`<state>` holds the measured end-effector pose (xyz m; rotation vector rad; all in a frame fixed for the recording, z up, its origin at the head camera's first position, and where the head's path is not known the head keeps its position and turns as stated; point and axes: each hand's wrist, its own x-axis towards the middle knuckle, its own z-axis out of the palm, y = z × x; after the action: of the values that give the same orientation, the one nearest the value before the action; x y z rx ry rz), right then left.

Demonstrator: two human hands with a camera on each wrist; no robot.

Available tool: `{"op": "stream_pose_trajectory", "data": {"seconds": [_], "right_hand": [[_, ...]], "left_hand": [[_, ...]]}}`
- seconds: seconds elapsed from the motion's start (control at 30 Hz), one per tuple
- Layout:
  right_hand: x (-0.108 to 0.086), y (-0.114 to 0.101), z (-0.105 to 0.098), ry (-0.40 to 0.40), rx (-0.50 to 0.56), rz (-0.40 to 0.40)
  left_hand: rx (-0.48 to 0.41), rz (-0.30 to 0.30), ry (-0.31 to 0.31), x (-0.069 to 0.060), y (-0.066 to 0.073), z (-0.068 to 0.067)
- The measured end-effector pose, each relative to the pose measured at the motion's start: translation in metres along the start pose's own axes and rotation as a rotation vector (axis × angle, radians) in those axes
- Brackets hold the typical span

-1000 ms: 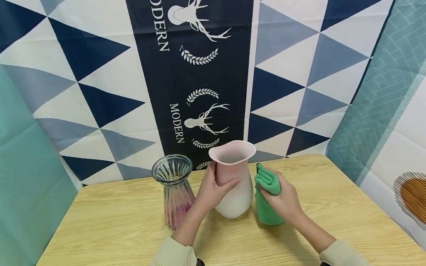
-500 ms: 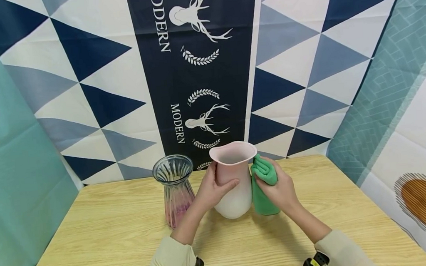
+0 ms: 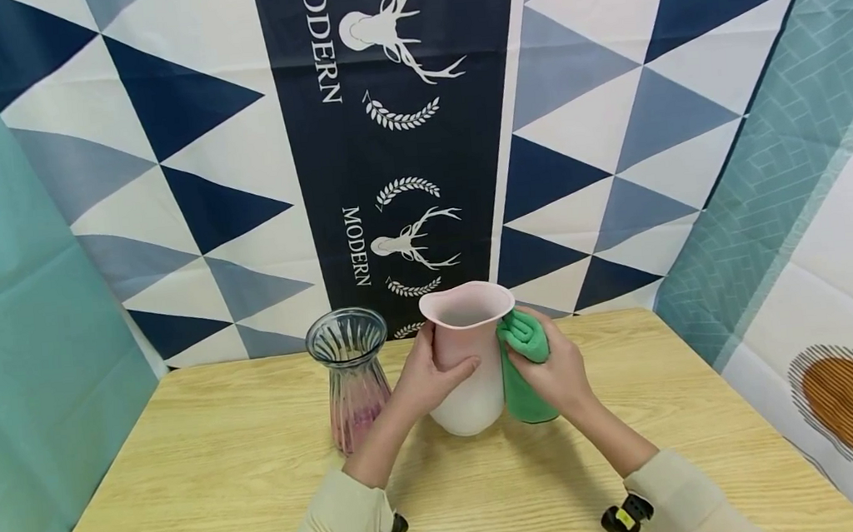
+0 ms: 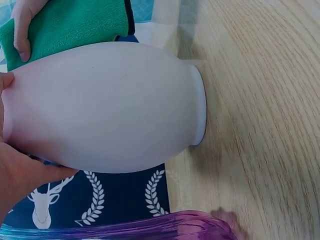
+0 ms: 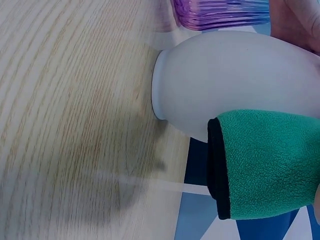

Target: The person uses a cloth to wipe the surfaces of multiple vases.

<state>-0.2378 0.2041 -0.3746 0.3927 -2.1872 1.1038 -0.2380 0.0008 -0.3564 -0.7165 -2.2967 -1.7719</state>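
Note:
A pink-to-white vase (image 3: 468, 388) with a wavy rim is upright at the back of the table, its base (image 4: 200, 106) at the wood in the left wrist view. My left hand (image 3: 424, 379) grips it from the left, thumb across the front and fingers passing behind. In my right hand (image 3: 561, 372) is a folded green cloth (image 3: 530, 396) with a black edge, held up against the vase's right side. Seen from the right wrist, the cloth (image 5: 270, 165) covers part of the vase (image 5: 230, 75). My right fingers are partly hidden by the cloth.
A ribbed glass vase (image 3: 353, 380), blue at the rim and purple below, stands left of my left hand. Patterned cloth hangings (image 3: 402, 151) rise behind the wooden table (image 3: 210, 483) and along both sides.
My right hand has moved left and slightly up, bringing the green cloth from beside the pink-white vase to its right side. My left hand and both vases have stayed in place.

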Motion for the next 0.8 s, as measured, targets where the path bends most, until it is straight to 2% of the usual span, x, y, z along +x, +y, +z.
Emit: {"op": "stream_pose_trajectory", "data": {"seconds": [0.07, 0.2, 0.8], "right_hand": [[0.000, 0.000, 0.000, -0.006, -0.006, 0.005], [-0.001, 0.000, 0.001, -0.020, -0.009, 0.012], [-0.014, 0.010, 0.000, -0.086, -0.015, 0.040]], "left_hand": [[0.004, 0.009, 0.009, 0.001, -0.006, 0.002], [0.002, 0.028, 0.022, 0.005, -0.028, 0.007], [0.001, 0.035, 0.030, 0.006, -0.029, 0.008]]}}
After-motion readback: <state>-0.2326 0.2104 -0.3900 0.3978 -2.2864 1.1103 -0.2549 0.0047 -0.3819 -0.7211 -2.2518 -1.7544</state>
